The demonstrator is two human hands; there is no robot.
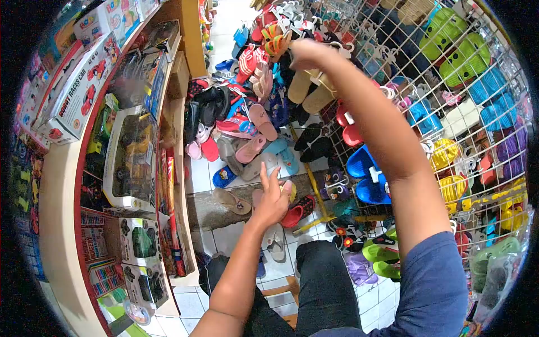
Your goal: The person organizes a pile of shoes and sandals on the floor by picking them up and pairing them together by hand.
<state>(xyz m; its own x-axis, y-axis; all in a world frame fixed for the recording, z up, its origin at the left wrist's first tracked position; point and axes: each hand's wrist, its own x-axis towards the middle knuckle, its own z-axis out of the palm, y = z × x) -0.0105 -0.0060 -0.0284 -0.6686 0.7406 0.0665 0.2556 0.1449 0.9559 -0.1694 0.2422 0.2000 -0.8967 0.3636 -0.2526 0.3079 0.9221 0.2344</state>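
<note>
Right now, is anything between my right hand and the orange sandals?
Nothing visible stands in the way. Your right hand is right beside the orange sandals, but it's too blurred to tell whether it touches them.

right hand [306, 55] blurred with motion, its fingertips lost against striped sandals [273, 40], any grip there impossible to tell, wooden stool [293, 285] mostly hidden by dark-trousered legs [325, 281], race-car box [84, 92] lettering partly too small to read

You have one left hand [273, 202], one right hand [307, 54], two blue clogs [370, 192], two lime slippers [465, 60] at upper right, one Robot Races Car box [84, 90] and two small car boxes [140, 241]; the piled footwear [251, 149] is too jumbled to count.
</note>
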